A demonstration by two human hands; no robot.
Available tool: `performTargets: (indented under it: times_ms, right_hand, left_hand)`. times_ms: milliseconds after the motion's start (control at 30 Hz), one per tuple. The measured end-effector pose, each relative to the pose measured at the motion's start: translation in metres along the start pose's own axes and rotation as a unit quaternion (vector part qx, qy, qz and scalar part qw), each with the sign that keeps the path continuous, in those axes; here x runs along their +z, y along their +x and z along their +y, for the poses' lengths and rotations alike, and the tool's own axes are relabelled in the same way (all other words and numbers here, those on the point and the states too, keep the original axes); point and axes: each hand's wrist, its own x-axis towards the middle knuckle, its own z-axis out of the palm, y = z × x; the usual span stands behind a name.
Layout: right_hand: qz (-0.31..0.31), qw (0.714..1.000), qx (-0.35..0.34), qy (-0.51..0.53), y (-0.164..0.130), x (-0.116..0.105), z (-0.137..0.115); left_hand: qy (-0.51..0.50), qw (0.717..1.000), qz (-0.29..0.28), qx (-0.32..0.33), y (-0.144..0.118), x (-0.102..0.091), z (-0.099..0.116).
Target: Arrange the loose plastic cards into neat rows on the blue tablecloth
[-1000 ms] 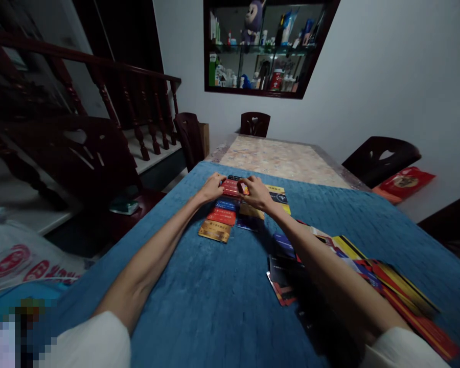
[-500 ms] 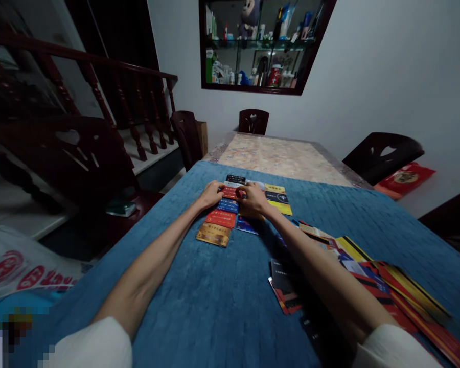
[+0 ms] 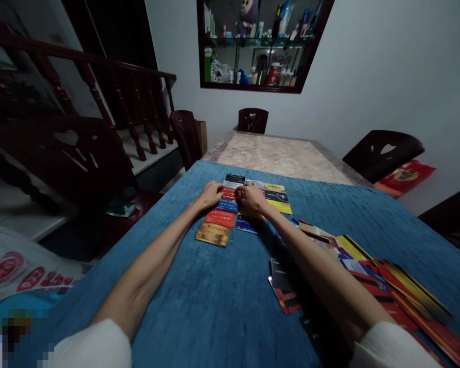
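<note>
An overlapping column of cards lies on the blue cloth. From far to near it shows a black card (image 3: 235,179), a red card (image 3: 229,194), a blue card (image 3: 227,205), an orange-red card (image 3: 220,218) and a gold card (image 3: 213,235). My left hand (image 3: 210,194) has its fingers curled at the left edge of the red card. At that card's right edge, my right hand (image 3: 253,196) bends its fingers in a pinch. A dark blue card (image 3: 249,224) shows partly below my right hand. Beyond it lie overlapping yellow and black cards (image 3: 278,197).
Many loose cards (image 3: 371,281) spread under and beside my right forearm. A smaller dark-topped pile (image 3: 283,276) lies nearer the middle. The blue cloth (image 3: 214,296) covers the near table; bare patterned tabletop (image 3: 276,153) shows beyond. Dark chairs (image 3: 383,153) surround it.
The red card appears to have shifted slightly nearer me, toward the blue card, with my fingers still at its edges. Both arms stay almost in place.
</note>
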Motion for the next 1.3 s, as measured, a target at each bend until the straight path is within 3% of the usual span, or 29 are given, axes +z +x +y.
performTargets:
  times_ms: [333,800,1067,1300]
  right_hand:
    - [-0.007,0.999,0.038,-0.023,-0.010,-0.006,-0.008]
    - [-0.011,0.999,0.030,-0.035,-0.014,-0.014,-0.015]
    - [0.018,0.999,0.023,-0.038,-0.032,-0.041,0.003]
    - [0.083,0.996,0.012,-0.034,-0.065,-0.057,0.027]
  left_hand:
    - [0.021,1.000,0.011,0.004,0.000,0.004,-0.003]
    - [0.037,0.999,0.016,-0.012,0.002,0.004,-0.002]
    - [0.033,0.998,0.040,-0.028,0.002,0.001,0.001]
    - [0.038,0.997,0.067,-0.026,0.002,-0.009,0.012]
